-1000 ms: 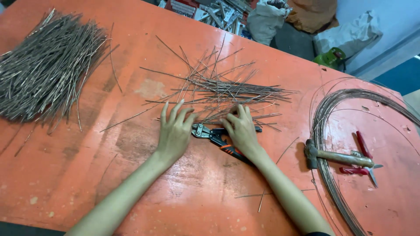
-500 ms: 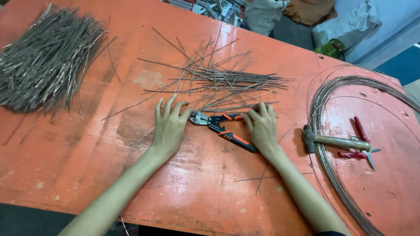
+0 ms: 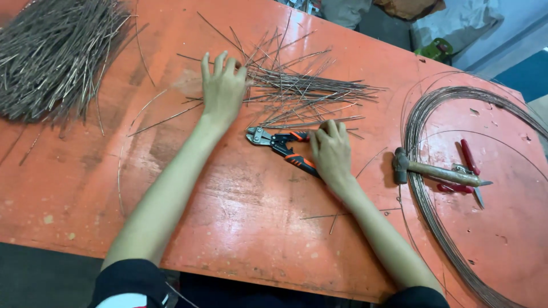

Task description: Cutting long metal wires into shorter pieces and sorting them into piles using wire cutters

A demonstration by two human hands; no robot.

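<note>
At the far left of the worn orange-painted tabletop (image 3: 240, 228) lies a thick, dense heap of cut grey wire lengths (image 3: 54, 57), well apart from both hands; a few stray curved wires (image 3: 154, 122) trail between that heap and the middle of the table; next comes the left hand (image 3: 222, 85), palm down with the fingers spread and flat, its fingertips resting on the near edge of the loose scatter of straight thin grey wire pieces (image 3: 302, 94), which fans out toward the right; it pinches nothing that can be seen; just below that scatter lie the orange-and-black-handled wire cutters (image 3: 279, 145), jaws pointing left, flat on the table; the right hand (image 3: 331, 151) lies over their handles, fingers stretched forward onto the lower wires of the scatter, and whether it grips the cutters or only rests on them I cannot tell; further right, a wooden-handled hammer (image 3: 436, 171) lies across the rim of a large coil of grey wire (image 3: 422, 188), with red-handled pliers (image 3: 471, 171) just beside it inside the coil; judging by the two flat hands, the step in hand looks like raking the scattered pieces together into a tidy bundle; the next move would call for drawing both palms inward so the wires line up side by side, keeping the cutters clear of the sweep, without flicking the thin ends off the pile
</note>
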